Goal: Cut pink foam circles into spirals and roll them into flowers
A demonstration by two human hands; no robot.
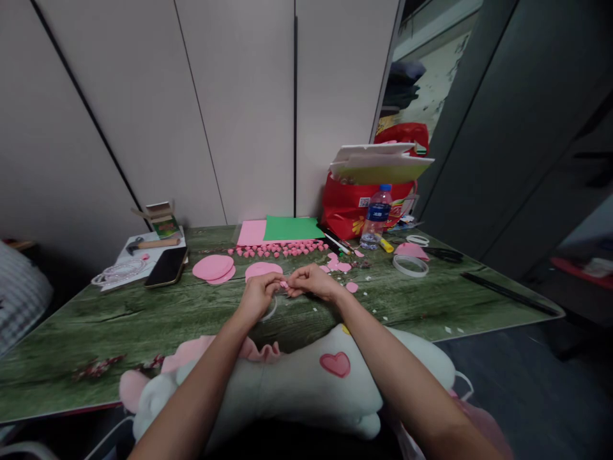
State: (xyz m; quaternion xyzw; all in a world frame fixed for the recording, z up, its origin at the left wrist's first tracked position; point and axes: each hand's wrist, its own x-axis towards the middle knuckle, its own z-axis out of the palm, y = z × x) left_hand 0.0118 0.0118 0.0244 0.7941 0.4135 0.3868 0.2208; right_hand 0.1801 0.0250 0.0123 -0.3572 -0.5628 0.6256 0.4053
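Observation:
Both my hands meet over the near middle of the table, fingertips almost touching. My left hand (261, 295) pinches a small pink piece (284, 284), its exact shape too small to make out. Closed on the same piece from the other side is my right hand (312, 281). A thin white strip (272, 310) curves down beneath the left fingers. Just behind the hands lie pink discs (263, 269), and a second stack of pink discs (213, 268) is to their left. Beyond stands a row of several small pink rolled pieces (282, 248). Pink cut-outs (338, 263) lie scattered right of my right hand.
A hammer (156, 243), phone (166, 266) and small box (163, 220) are at left. Pink and green sheets (293, 228) lie at the back. Rightward are a water bottle (376, 220), red bag (342, 207), tape roll (410, 266) and scissors (445, 254). A plush toy (306, 390) fills my lap.

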